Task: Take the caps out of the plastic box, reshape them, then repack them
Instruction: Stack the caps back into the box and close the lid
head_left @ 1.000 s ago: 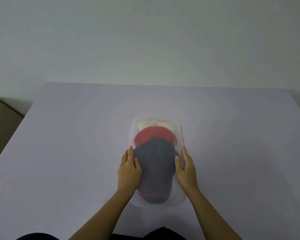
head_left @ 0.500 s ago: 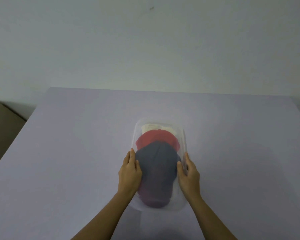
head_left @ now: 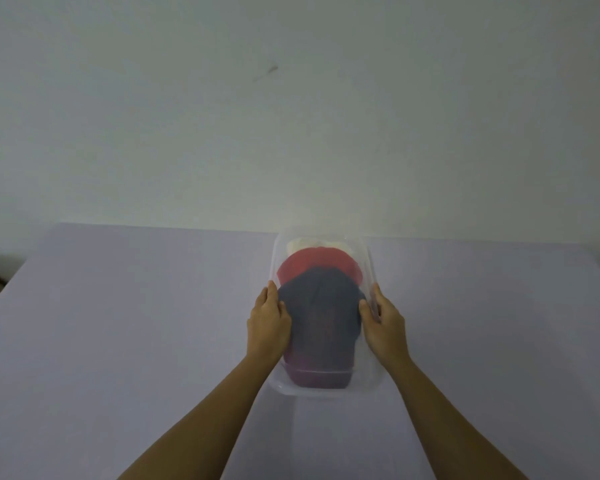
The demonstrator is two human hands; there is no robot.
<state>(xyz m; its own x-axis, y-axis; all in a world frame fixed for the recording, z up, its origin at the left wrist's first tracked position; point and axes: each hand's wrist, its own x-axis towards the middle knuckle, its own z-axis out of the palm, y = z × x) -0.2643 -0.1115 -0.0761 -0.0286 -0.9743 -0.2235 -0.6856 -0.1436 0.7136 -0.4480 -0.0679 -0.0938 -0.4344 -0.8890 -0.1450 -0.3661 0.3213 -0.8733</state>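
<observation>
Head view: clear box (head_left: 368, 388) set on table (head_left: 136, 323), centre, long axis near to far. Three caps stacked inside: grey cap (head_left: 321, 317) nearest, red cap (head_left: 317, 265) behind, cream cap (head_left: 307, 243) farthest. Left hand (head_left: 269, 325) pressed flat on box's left side, right hand (head_left: 383, 323) on right side, fingers extended. Box clasped between both palms.

A lavender table (head_left: 118, 341) stands against a pale wall (head_left: 291, 116).
</observation>
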